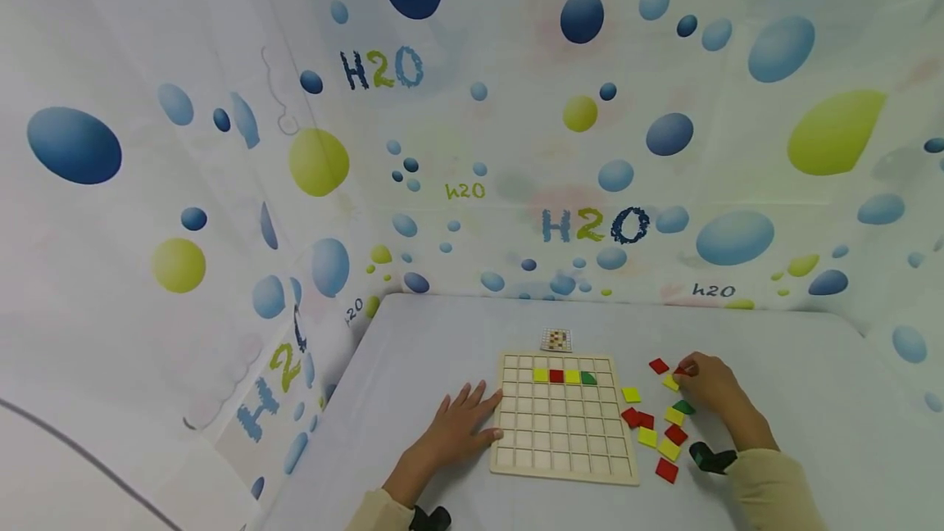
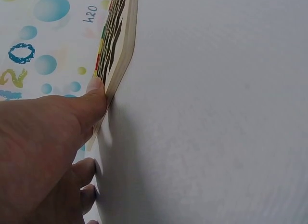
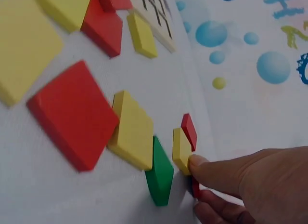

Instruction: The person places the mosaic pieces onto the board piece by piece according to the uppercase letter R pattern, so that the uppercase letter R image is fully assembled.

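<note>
A pale wooden grid board [image 1: 564, 478] lies on the table, with two yellow tiles, a red tile [image 1: 556, 376] and a green piece [image 1: 588, 378] in a row near its top. My left hand [image 1: 459, 428] rests at the board's left edge, fingers spread, the thumb touching the frame [image 2: 126, 50]. To the right of the board, my right hand [image 1: 711, 383] pinches a red tile [image 3: 195, 187] between thumb and fingers, mostly hidden by them. Right beside it lie a yellow tile [image 3: 181, 149] and another red tile [image 3: 189, 131]. A loose green piece [image 3: 160, 176] is close by.
Several loose red and yellow tiles [image 1: 669, 449] lie scattered along the board's right side. A small pattern card [image 1: 556, 340] sits behind the board. The white table [image 1: 413, 334] meets a bubble-printed curtain at the back and left.
</note>
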A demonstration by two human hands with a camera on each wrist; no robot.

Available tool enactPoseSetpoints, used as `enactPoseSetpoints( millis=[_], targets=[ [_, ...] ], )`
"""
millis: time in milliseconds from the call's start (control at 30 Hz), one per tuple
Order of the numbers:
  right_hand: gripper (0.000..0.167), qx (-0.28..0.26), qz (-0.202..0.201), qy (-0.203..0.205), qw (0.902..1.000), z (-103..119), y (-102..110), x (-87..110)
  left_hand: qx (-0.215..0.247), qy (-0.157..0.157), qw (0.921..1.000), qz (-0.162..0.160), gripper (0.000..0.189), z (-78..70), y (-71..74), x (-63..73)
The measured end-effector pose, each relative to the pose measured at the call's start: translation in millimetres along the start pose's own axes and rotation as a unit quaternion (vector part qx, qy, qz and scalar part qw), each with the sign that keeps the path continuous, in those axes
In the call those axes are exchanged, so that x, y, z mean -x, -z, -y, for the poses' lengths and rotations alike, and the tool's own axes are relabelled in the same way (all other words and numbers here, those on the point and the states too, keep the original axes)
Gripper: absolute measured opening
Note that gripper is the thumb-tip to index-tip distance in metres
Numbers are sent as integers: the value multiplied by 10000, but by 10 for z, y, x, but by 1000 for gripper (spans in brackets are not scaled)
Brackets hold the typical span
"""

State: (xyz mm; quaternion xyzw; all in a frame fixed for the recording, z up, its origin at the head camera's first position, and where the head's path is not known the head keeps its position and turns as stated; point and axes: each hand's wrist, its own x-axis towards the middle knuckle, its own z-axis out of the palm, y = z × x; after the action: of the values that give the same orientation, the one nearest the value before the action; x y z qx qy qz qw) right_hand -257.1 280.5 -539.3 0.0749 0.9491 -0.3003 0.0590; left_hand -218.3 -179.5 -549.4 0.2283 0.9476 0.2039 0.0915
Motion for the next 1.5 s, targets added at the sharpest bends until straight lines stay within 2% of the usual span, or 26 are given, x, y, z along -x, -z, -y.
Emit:
enactPoseSetpoints(
  millis=[167, 400, 733, 1033, 1233, 1500],
  targets=[
    [37, -102, 19, 183, 9998, -84, 64, 29, -29, 23, 10000, 27, 70, 5, -8, -6],
    [39, -127, -14, 216, 9997, -201, 121, 41, 7, 35, 10000, 55, 70, -4, -3, -7],
    [41, -146, -165, 396, 9990, -219, 20, -26, 57, 45, 10000, 56, 70, -16, 5, -3],
    [34, -167, -327, 795, 9962, -101, -211, -121, 5, 35, 10000, 58, 69, -22, 28, -2],
    [33, -135, -313, 878, 9956, -11, -312, -152, -92, 54, 9999, 59, 70, -12, 19, -17],
    [41, -333, -241, 868, 9954, 203, -424, -185, -127, 89, 9999, 62, 70, 1, -13, -35]
  ],
)
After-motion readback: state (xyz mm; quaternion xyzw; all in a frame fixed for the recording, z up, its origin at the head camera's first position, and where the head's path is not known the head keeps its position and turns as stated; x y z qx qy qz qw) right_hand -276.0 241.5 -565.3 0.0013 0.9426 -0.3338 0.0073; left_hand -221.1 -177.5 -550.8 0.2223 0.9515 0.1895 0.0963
